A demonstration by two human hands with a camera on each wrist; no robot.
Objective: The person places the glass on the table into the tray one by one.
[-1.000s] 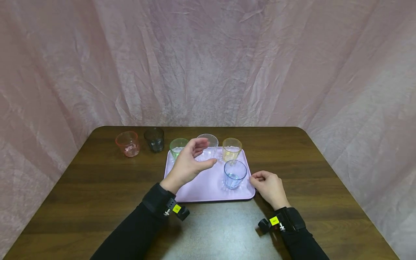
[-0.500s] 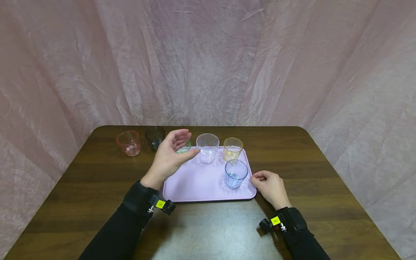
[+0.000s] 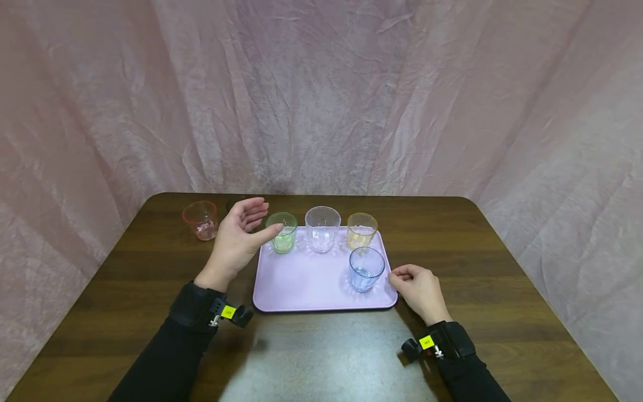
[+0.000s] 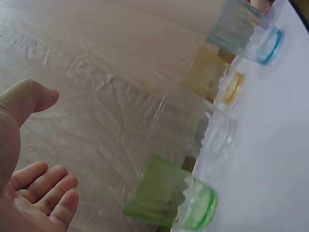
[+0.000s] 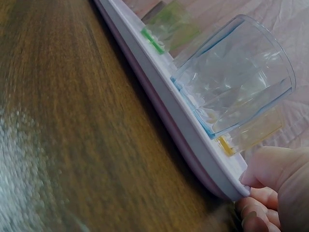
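The left hand (image 3: 228, 240) is up by the left end of the tray (image 3: 306, 285), with its thumb spread wide from its fingers, and it holds nothing. The dark cup (image 3: 231, 203) is on the table (image 3: 507, 312), just behind that hand, so only a little of it peeks out. A reach for it would turn on this: the dark cup is past the left hand's fingers, on the far side, and the right hand (image 3: 418, 290) is well away from it. The red cup (image 3: 200, 221) stands on the table too, to the left of the left hand. On the other side, the green cup (image 3: 284, 242) stands on the tray, near the thumb. The cups are all upright, and the tray's long way goes from left to right. The right hand pinches the tray's right edge, with the thumb on top and the fingers lower down. The blue cup (image 3: 365, 272) is the one closest to it. The yellow cup (image 3: 361, 230) is behind the blue one, and the clear cup (image 3: 322, 230) is between yellow and green.
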